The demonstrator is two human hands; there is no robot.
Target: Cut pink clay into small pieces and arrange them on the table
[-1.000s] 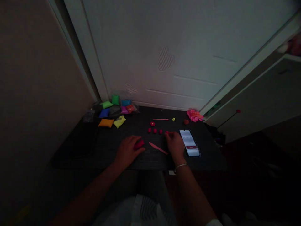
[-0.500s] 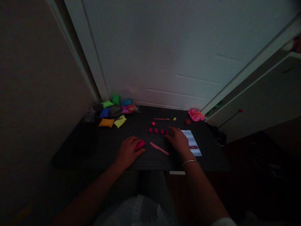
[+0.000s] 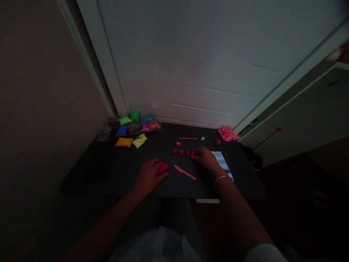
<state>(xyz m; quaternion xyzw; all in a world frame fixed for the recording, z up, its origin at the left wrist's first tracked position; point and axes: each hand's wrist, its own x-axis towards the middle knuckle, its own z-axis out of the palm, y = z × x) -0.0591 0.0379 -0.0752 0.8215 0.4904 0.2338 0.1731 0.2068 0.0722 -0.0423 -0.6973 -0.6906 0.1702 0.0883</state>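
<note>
My left hand (image 3: 148,176) rests on the table with its thumb and fingers around a lump of deep pink modelling clay (image 3: 163,168). My right hand (image 3: 205,158), a bracelet at its wrist, pinches a small pink clay piece (image 3: 192,153) at the right end of a short row. Other small pieces of the same clay (image 3: 181,152) lie to its left. Between my hands a pink plastic knife (image 3: 185,172) lies flat and slanted. Behind the row sits a small pink clay flower with a pale centre (image 3: 178,143).
Several coloured clay packets (image 3: 124,142) lie at the back left of the dark table (image 3: 131,185). A thin pink stick (image 3: 187,138), a small yellow bit (image 3: 203,138), a round reddish piece (image 3: 217,141) and a pink flower (image 3: 228,134) are behind. A phone-like white sheet (image 3: 222,162) lies under my right wrist.
My right hand has shifted slightly and its fingertips have closed on the rightmost small clay piece, which now sits nearer its neighbour. My left hand has stayed put.
</note>
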